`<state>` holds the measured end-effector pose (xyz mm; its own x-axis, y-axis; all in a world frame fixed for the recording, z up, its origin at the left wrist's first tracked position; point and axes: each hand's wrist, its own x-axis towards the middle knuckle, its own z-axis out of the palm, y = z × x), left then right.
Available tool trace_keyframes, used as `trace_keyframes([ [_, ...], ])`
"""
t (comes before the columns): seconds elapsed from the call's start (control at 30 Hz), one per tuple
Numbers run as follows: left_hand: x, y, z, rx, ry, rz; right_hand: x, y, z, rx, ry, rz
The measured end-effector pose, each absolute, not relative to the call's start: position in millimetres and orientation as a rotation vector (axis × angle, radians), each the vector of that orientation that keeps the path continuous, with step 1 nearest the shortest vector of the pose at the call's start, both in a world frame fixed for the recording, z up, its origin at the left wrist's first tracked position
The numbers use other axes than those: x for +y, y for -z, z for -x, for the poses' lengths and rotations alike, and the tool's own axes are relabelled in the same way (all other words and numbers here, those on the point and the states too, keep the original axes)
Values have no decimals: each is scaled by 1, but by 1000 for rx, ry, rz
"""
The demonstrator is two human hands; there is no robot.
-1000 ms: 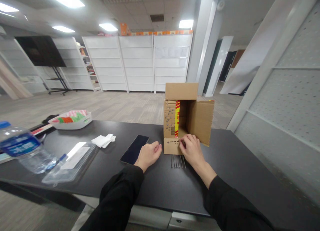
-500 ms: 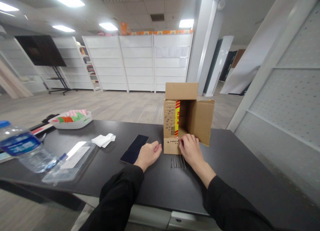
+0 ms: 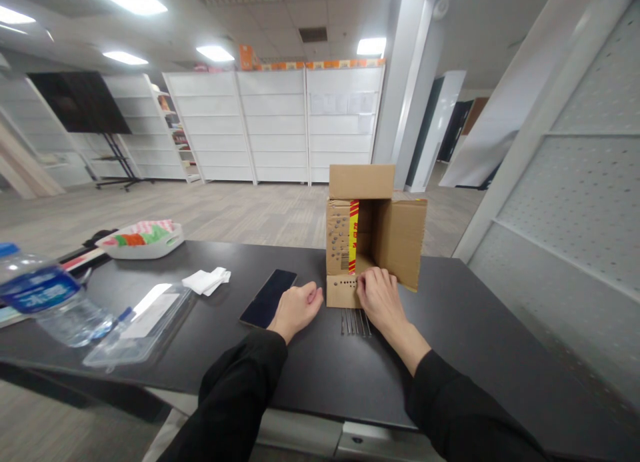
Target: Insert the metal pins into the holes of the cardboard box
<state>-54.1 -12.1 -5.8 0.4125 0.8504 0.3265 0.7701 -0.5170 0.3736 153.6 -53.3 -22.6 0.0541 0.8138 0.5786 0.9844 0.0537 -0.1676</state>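
Note:
An upright cardboard box (image 3: 337, 245) faces me, its side and bottom flaps folded outward and a red-and-yellow tape strip down its front. Small holes run in a row along the bottom flap (image 3: 336, 297). My right hand (image 3: 381, 297) is closed against that flap, fingertips pinched together at the row; whatever lies between them is too small to make out. Several thin metal screws or nails (image 3: 351, 322) lie side by side on the table just below the flap. My left hand (image 3: 299, 307) is curled closed left of the box, beside a dark phone (image 3: 267, 297).
On the dark table (image 3: 320, 375) to the left are white tissues (image 3: 206, 281), a clear plastic case (image 3: 145, 325), a water bottle (image 3: 50, 295) and a white basket (image 3: 143, 250) with colourful cloth or packets. A dotted grey panel (image 3: 575, 229) stands at the right.
The view has shifted very slightly. Both hands, the box and the metal pieces keep the same positions relative to each other.

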Motion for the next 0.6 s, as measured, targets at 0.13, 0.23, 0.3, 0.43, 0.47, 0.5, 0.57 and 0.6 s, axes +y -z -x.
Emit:
trace_keyframes([
  [0.13,-12,4,54,1441,-722,-2491,-55,22,-153,-1777,393,1782],
  [0.23,-13,4,53,1441,-717,-2496,-57,22,-152,-1766,367,1753],
  [0.3,-13,5,53,1450,-715,-2498,-59,21,-151,-1767,348,1733],
  [0.43,-13,5,53,1460,-714,-2504,-62,20,-150,-1779,313,1699],
  [0.47,-13,5,54,1457,-713,-2507,-63,20,-150,-1785,306,1694],
  [0.5,-12,6,54,1453,-715,-2511,-63,20,-150,-1790,297,1688],
  [0.57,-12,6,54,1447,-722,-2518,-64,21,-151,-1798,279,1677],
  [0.6,-12,6,54,1446,-722,-2521,-64,22,-151,-1799,269,1672],
])
